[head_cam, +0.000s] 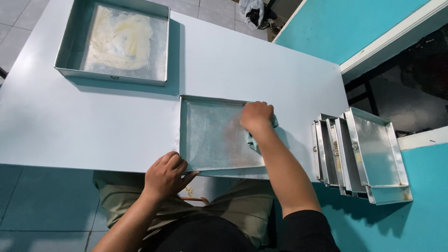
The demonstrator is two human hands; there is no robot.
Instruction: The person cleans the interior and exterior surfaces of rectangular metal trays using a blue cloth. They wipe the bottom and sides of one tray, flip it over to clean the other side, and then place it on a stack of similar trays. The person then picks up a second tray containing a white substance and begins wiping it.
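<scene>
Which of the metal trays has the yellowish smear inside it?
The square tray at the table's far left corner; the tray under the hands and the stacked trays show none.

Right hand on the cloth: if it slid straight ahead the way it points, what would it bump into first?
Probably the far rim of the metal tray that the right hand is inside; beyond lies bare table.

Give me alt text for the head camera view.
A person's right hand presses a cloth into a metal baking pan while the left hand grips its near edge. A greased pan and stacked pans sit nearby.
</scene>
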